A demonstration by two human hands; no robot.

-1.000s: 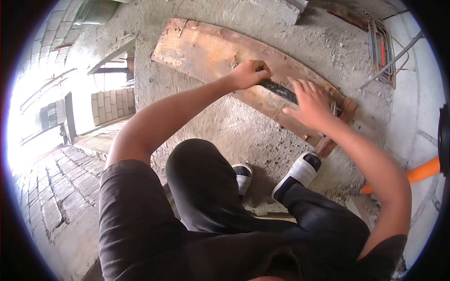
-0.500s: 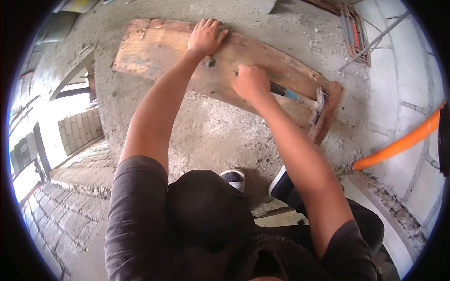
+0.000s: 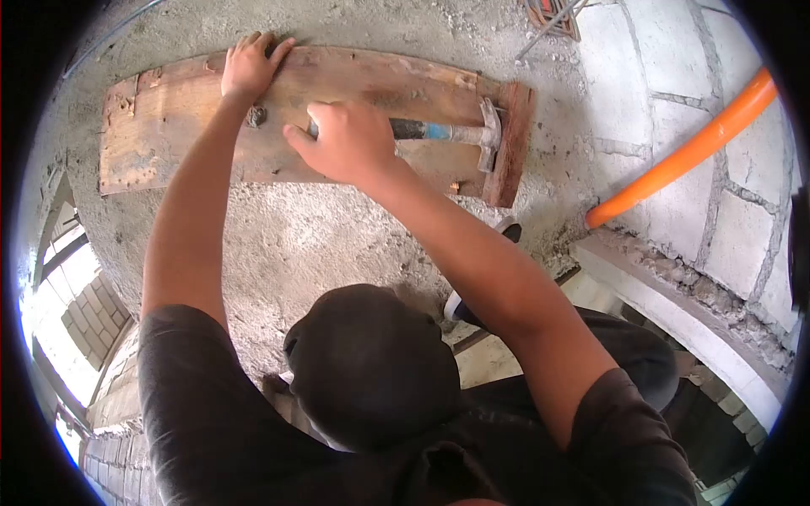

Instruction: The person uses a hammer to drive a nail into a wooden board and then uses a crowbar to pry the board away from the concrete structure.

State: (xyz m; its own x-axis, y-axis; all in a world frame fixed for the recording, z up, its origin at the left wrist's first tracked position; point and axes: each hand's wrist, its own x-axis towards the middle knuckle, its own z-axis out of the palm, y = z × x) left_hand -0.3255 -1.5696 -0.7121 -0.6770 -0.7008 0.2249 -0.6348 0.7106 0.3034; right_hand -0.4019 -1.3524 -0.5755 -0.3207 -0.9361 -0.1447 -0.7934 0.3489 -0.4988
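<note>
A worn wooden board (image 3: 190, 126) lies across the concrete floor, with a darker wood strip (image 3: 513, 143) fixed across its right end. My left hand (image 3: 251, 69) grips the board's far edge, its fingers bent over it and the thumb spread to the right. My right hand (image 3: 348, 142) is closed round the dark handle of a claw hammer (image 3: 460, 133), the thumb pointing left. The hammer lies low over the board, its metal head against or just beside the inner side of the strip. Exact contact there cannot be made out. A small dark lump (image 3: 256, 116) sits on the board below my left hand.
An orange pipe (image 3: 683, 152) slants up along the white block wall (image 3: 658, 51) on the right. Bent metal rods (image 3: 553, 18) lie at the top right. My knee (image 3: 371, 363) is close below the board. A drop with brickwork (image 3: 93, 316) shows at lower left.
The view has shifted and turned, so the board appears further left and more level. Both hands keep their holds, and the hammer head stays by the end strip.
</note>
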